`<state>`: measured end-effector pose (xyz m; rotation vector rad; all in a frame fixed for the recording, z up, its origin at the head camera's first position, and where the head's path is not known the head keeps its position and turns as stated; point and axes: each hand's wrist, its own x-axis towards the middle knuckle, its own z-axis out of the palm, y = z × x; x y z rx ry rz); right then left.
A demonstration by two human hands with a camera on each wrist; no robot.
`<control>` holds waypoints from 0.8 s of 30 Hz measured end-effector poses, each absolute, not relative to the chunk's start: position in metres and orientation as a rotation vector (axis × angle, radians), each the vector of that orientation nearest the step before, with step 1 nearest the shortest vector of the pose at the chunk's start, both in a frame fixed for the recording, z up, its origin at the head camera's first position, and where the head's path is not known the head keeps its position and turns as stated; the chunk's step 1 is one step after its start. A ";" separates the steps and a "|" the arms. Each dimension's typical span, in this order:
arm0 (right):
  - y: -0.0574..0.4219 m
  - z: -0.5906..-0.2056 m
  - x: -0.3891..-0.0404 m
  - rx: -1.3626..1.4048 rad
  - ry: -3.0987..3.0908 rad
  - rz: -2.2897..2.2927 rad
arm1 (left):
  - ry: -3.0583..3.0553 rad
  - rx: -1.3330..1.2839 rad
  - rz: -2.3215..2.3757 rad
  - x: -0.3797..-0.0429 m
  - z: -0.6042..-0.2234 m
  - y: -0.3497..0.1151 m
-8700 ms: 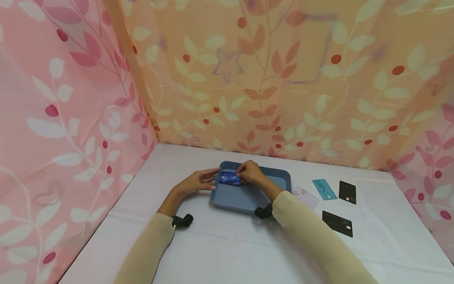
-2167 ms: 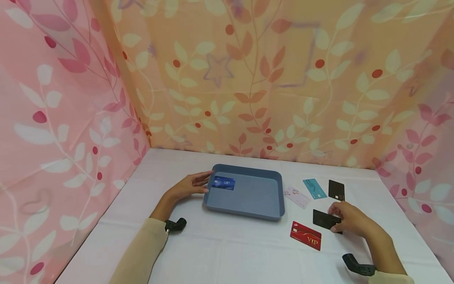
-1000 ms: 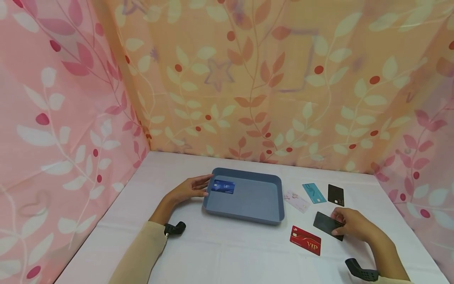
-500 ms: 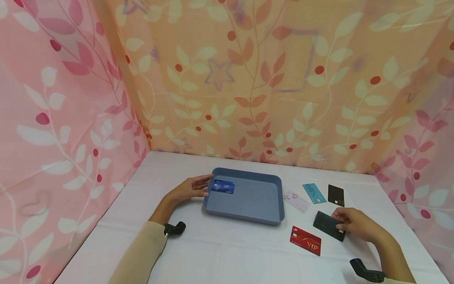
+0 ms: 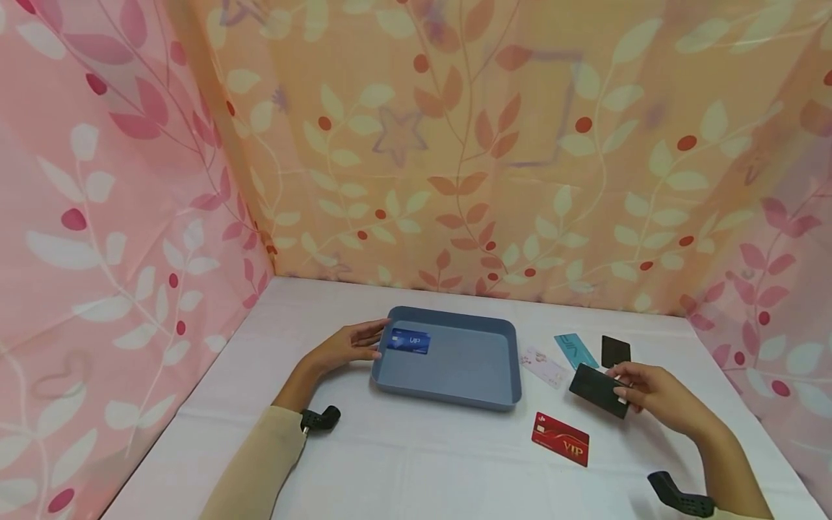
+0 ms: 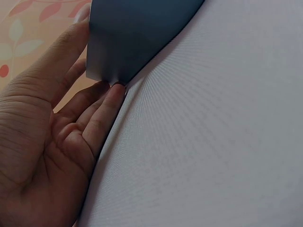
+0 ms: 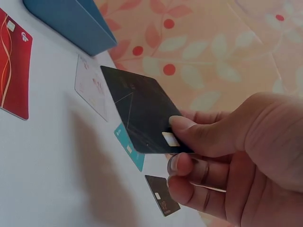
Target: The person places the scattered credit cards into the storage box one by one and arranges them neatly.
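A black card [image 5: 596,390] with a chip is pinched between the thumb and fingers of my right hand [image 5: 656,397]. It is tilted and raised off the table; the right wrist view shows the same black card [image 7: 137,109] with its shadow on the cloth below. My left hand [image 5: 341,347] touches the left wall of the blue-grey tray [image 5: 455,368], its fingers fairly straight. Close up in the left wrist view, the fingertips meet the outside of the tray [image 6: 128,38]. Inside the tray, at its left side, lies a blue VIP card [image 5: 409,341].
Right of the tray lie a pale flowered card [image 5: 544,367], a teal card [image 5: 575,351] and another black card [image 5: 614,349], partly behind the right hand. A red VIP card [image 5: 560,439] lies nearer on the white cloth [image 5: 416,462]. Patterned curtains enclose the table.
Earlier my right hand was at the blue card in the tray, then moved right to the near black card. Now that card has been lifted off the table. The left hand stays at the tray.
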<state>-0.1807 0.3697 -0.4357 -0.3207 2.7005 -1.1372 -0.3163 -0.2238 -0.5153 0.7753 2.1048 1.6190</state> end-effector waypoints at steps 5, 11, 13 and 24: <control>0.367 -0.435 -0.181 -0.323 2.731 -1.199 | 2.094 0.787 1.629 -0.317 -0.516 -0.223; 0.359 -0.434 -0.184 -0.356 2.800 -1.180 | 2.092 0.801 1.642 -0.318 -0.517 -0.223; 0.355 -0.434 -0.184 -0.369 2.829 -1.165 | 2.092 0.795 1.644 -0.318 -0.517 -0.223; 0.334 -0.434 -0.185 -0.372 2.856 -1.246 | 2.084 0.827 1.642 -0.319 -0.517 -0.223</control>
